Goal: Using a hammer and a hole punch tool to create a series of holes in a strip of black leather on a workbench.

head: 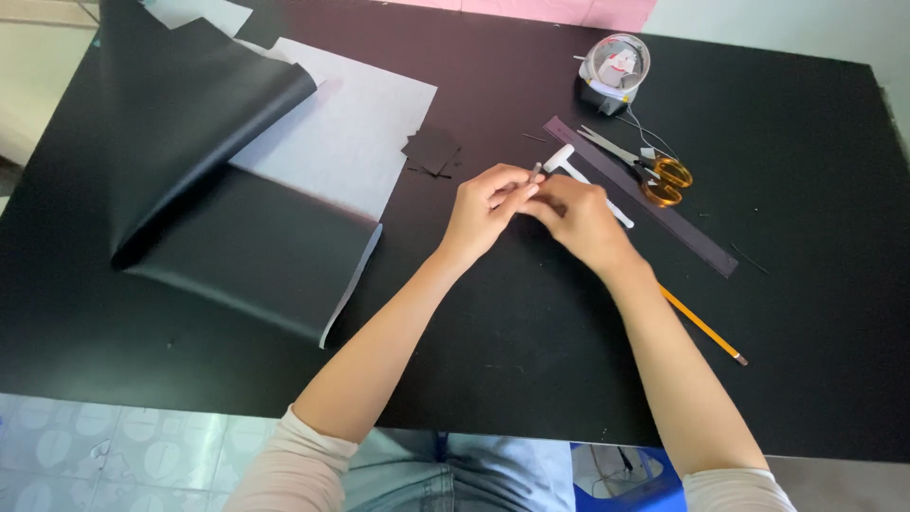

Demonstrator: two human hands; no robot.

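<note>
Left hand (485, 204) and right hand (569, 213) both pinch a small dark piece above the black table (806, 313); I'd keep fingertips close, steady; white tool (569, 163) lies just beyond.

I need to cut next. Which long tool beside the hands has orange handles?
The scissors, lying on the dark ruler right of the hands. The pencil is yellow and has no handles.

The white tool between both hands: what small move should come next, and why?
Probably steady the white tool with the left hand while the right hand adjusts it. Both hands meet at its near end, and what the fingertips pinch there is too small to tell.
</note>
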